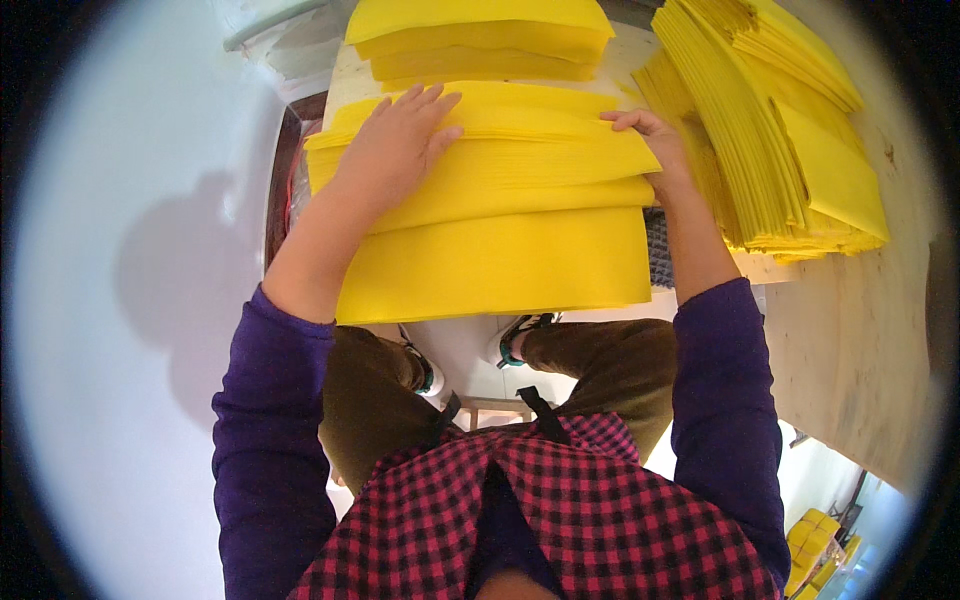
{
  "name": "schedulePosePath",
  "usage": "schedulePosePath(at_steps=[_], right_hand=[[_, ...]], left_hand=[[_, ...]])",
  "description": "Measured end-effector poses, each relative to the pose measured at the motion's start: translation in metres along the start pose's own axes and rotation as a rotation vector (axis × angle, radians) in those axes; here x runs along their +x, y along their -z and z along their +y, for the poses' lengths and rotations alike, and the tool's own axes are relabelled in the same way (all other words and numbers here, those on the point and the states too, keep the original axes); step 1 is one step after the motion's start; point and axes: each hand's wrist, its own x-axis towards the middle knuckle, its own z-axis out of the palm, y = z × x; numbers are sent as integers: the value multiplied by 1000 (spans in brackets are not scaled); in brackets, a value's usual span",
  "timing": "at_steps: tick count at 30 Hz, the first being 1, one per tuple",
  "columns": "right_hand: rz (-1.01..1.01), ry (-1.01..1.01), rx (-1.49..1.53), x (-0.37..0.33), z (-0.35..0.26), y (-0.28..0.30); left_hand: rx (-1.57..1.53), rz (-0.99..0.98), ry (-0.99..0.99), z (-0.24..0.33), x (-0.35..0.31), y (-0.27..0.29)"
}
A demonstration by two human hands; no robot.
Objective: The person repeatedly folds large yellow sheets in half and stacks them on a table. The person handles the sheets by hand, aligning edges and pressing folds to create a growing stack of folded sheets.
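The single view looks from the wearer's own head, through the left of two side-by-side fisheye lenses, steeply downward and forward past the chest. Closest to the lens, the red-and-black checked garment (pixel 520 500) fills the lower middle; the purple sleeves (pixel 270 410) rise on either side of it, so the picture stands upright with its left the wearer's left. Below and beyond come the brown trousers (pixel 620 365), and at arm's reach, above centre, the folded yellow sheets (pixel 500 265). The lens takes in a pale surface (pixel 130 130) far left and the wooden table (pixel 840 360) at right, its edges bending toward the dark circular rim.
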Motion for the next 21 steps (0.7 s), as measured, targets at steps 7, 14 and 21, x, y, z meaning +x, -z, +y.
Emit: schedulePosePath(at_steps=[7,14,21], right_hand=[[-5,4,23,5,-1,5],[26,-61,170,3,-20,4],[76,-3,-111,14,-11,-3]], left_hand=[[37,-76,67,7,-19,-19],[59,-35,73,8,-22,-23],[68,-29,77,8,-24,-25]])
